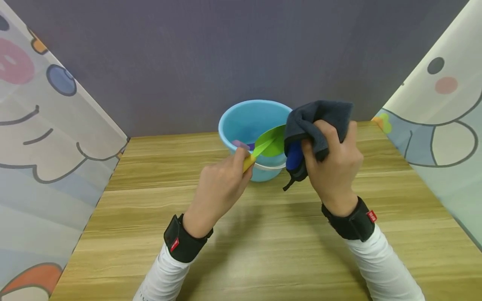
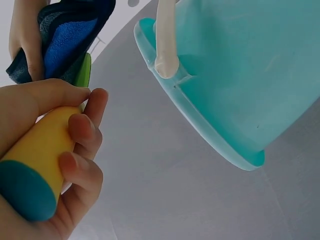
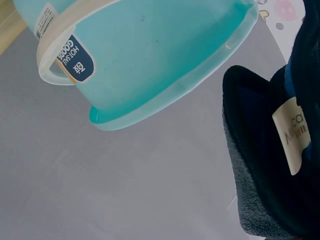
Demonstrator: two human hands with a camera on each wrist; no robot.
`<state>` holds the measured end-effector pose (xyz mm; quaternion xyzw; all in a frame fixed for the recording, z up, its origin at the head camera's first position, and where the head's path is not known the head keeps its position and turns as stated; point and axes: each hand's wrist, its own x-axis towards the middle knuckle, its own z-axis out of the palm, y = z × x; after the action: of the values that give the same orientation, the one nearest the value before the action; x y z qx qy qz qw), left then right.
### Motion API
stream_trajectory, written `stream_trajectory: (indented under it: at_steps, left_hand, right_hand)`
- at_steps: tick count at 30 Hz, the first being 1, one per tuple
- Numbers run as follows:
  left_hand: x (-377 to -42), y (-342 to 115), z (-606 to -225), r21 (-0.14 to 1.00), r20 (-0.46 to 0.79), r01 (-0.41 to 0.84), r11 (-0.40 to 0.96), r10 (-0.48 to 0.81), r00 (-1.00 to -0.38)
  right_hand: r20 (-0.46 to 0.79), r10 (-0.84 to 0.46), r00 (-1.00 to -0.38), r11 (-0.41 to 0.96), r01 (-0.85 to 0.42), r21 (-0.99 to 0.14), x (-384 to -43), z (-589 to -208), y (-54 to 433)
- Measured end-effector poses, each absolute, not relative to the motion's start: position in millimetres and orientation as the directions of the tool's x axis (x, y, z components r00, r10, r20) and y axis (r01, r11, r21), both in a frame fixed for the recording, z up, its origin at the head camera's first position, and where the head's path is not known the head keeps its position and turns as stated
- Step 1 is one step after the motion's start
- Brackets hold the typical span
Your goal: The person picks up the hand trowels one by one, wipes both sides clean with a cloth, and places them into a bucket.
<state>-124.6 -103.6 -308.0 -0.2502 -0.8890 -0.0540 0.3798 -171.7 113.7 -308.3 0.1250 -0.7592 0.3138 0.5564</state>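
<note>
My left hand (image 1: 220, 184) grips the yellow handle of a toy shovel (image 1: 270, 140) with a green blade. In the left wrist view the handle (image 2: 45, 145) ends in a teal cap, with my fingers curled round it. My right hand (image 1: 337, 163) holds a bunched cloth (image 1: 320, 121), dark grey on one side and blue on the other, over the far end of the green blade. A pale label (image 3: 292, 135) shows on the cloth in the right wrist view. Both hands are above the near side of a light blue bucket (image 1: 226, 125).
The bucket stands on a wood-grain table (image 1: 158, 179) near a grey back panel (image 1: 180, 62). Purple items (image 1: 241, 144) lie inside it, and it has a white carrying handle (image 2: 166, 40). Cartoon-printed sheets (image 1: 45, 125) flank the table on both sides.
</note>
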Motion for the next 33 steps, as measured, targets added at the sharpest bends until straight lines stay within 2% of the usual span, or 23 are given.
stream_trajectory:
  at_steps: [9, 16, 22, 26, 33]
  left_hand:
    - [-130, -109, -308, -0.102, 0.752, 0.443, 0.891, 0.360, -0.551]
    - [-135, -116, -301, 0.006, 0.786, 0.424, 0.906, 0.258, -0.562]
    - [-148, -122, -293, 0.069, 0.732, 0.377, 0.924, 0.210, -0.648]
    - [-169, -119, -283, 0.044, 0.649, 0.344, 0.938, 0.235, -0.723]
    - [-218, -100, -267, 0.003, 0.374, 0.347, 0.938, 0.320, -0.870]
  right_hand:
    - [0.901, 0.181, -0.395, 0.757, -0.529, -0.384, -172, -302, 120]
    - [0.896, 0.165, -0.411, 0.754, -0.534, -0.383, -170, -301, 121]
    - [0.896, 0.151, -0.418, 0.747, -0.545, -0.380, -168, -302, 120]
    - [0.894, 0.154, -0.420, 0.744, -0.546, -0.384, -167, -301, 120]
    - [0.893, 0.148, -0.424, 0.742, -0.549, -0.384, -167, -299, 120]
